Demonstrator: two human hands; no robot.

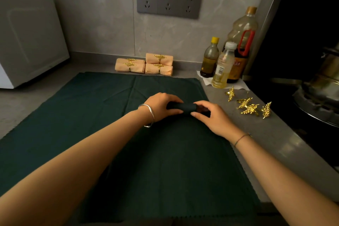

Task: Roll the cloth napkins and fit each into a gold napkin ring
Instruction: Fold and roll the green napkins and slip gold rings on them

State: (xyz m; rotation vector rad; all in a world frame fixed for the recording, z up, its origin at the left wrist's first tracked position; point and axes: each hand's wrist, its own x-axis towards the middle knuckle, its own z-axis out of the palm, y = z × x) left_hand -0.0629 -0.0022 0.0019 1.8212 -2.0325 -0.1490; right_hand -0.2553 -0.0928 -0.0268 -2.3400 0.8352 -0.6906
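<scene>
A dark green napkin roll (187,107) lies across a stack of dark green cloth napkins (91,115) spread flat on the counter. My left hand (161,105) grips the roll's left end, fingers curled over it. My right hand (211,115) holds its right end, thumb under and fingers over. Several gold leaf-shaped napkin rings (247,105) lie loose on the grey counter to the right of the cloths. At the back wall sit several peach napkin rolls (145,65), each fitted in a gold ring.
Three oil and sauce bottles (225,60) stand at the back right on a white paper. A black stove with a pot (319,88) is at the far right. A white appliance (27,38) occupies the back left. A grey socket strip (168,2) is on the wall.
</scene>
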